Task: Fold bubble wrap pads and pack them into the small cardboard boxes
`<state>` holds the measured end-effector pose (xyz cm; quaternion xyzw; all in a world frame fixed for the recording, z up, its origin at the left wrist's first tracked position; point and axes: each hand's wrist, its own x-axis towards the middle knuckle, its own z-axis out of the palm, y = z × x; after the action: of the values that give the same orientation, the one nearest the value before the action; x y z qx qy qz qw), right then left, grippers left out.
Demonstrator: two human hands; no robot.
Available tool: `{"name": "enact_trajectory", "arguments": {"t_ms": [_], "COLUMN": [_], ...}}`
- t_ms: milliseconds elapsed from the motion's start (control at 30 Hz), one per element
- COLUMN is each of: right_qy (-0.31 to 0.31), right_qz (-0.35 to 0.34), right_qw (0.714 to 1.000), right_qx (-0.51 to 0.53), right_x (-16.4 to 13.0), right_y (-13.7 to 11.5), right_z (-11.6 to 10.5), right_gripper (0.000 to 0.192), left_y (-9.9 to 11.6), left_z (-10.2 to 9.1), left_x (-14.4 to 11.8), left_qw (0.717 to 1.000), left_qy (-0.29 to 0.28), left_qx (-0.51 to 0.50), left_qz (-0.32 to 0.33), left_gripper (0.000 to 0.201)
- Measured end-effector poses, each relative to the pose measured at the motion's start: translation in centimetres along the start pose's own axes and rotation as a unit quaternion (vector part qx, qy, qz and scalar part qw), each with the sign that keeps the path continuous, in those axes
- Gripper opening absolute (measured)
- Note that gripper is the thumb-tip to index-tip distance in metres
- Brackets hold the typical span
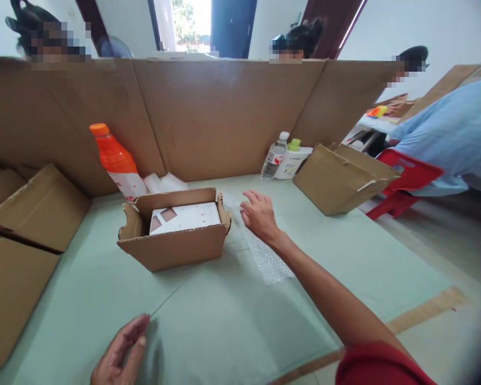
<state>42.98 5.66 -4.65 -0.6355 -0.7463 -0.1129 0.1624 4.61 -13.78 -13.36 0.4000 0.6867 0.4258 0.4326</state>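
In the middle of the table stands an open cardboard box (184,251) with a white printed box (188,216) inside it. My right hand (260,216) reaches out just to the right of that cardboard box, above a strip of bubble wrap (268,262). Its fingers are bent but apart, and nothing shows in them. At the lower left, my left hand (124,353) is over the table near its front, thumb and fingers apart, holding nothing. Whether the right fingertips touch the bubble wrap I cannot tell.
An orange bottle (118,160) and crumpled white wrap (166,183) are behind the box. A clear water bottle (275,158), a white bottle with green cap (292,162) and another open carton (340,179) stand right. Cartons (20,289) line the left; a cardboard screen (228,117) closes the back.
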Motion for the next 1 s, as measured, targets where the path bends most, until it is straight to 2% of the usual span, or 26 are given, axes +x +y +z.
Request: {"name": "enact_trajectory", "arguments": {"t_ms": [67,167,233,300,333,400,467,533,600,733,800,900,1000], "right_qy": [0.043,0.031,-0.004,-0.028,-0.03,-0.018,-0.01,-0.016,-0.036,-0.109,-0.133,-0.145,-0.137], "right_qz": [-0.019,-0.026,-0.045,-0.067,-0.063,-0.003,0.073,0.106,0.107,0.084,0.059,0.034,0.016], "right_qw": [0.999,0.998,0.99,0.971,0.96,0.945,0.943,0.95,0.964,0.983,0.985,0.985,0.985], "right_qx": [0.003,0.057,0.133,0.229,0.271,0.325,0.324,0.294,0.241,0.12,0.092,0.086,0.106], "right_x": [-5.9,-14.1,-17.8,-19.9,-20.4,-20.8,-20.7,-20.3,-19.7,-18.3,-17.5,-16.6,-16.6], "right_y": [-1.5,-5.7,-8.5,-10.0,-10.0,-9.0,-7.0,-5.2,-4.2,-4.9,-5.6,-6.3,-6.6], "right_z": [-1.6,-2.7,-2.8,-2.7,-2.7,-2.8,-2.9,-2.7,-2.2,-1.0,-0.7,-0.5,-0.5], "right_gripper": [0.015,0.013,0.009,0.018,0.023,0.023,0.022,0.021,0.024,0.044,0.039,0.017,0.007], "left_y": [0.4,1.7,3.1,4.6,5.1,5.9,6.0,5.8,5.4,4.6,4.3,4.0,4.2], "left_z": [0.7,3.1,4.9,6.0,6.3,6.4,6.4,6.7,7.6,10.0,10.8,11.2,11.4], "left_x": [-0.2,-0.9,-1.6,-2.2,-2.5,-2.9,-3.1,-3.2,-3.2,-3.2,-3.2,-3.3,-3.3], "left_qw": [0.999,0.991,0.981,0.969,0.963,0.949,0.938,0.931,0.917,0.874,0.868,0.861,0.827], "left_qy": [-0.036,-0.129,-0.183,-0.208,-0.208,-0.195,-0.186,-0.191,-0.209,-0.245,-0.243,-0.214,-0.212], "left_qx": [-0.009,-0.011,0.007,0.036,0.057,0.101,0.131,0.139,0.153,0.21,0.231,0.266,0.331], "left_qz": [-0.01,0.014,0.06,0.126,0.163,0.226,0.261,0.277,0.304,0.364,0.367,0.377,0.402], "left_gripper": [0.057,0.05,0.042,0.036,0.033,0.03,0.029,0.028,0.033,0.065,0.073,0.071,0.063]}}
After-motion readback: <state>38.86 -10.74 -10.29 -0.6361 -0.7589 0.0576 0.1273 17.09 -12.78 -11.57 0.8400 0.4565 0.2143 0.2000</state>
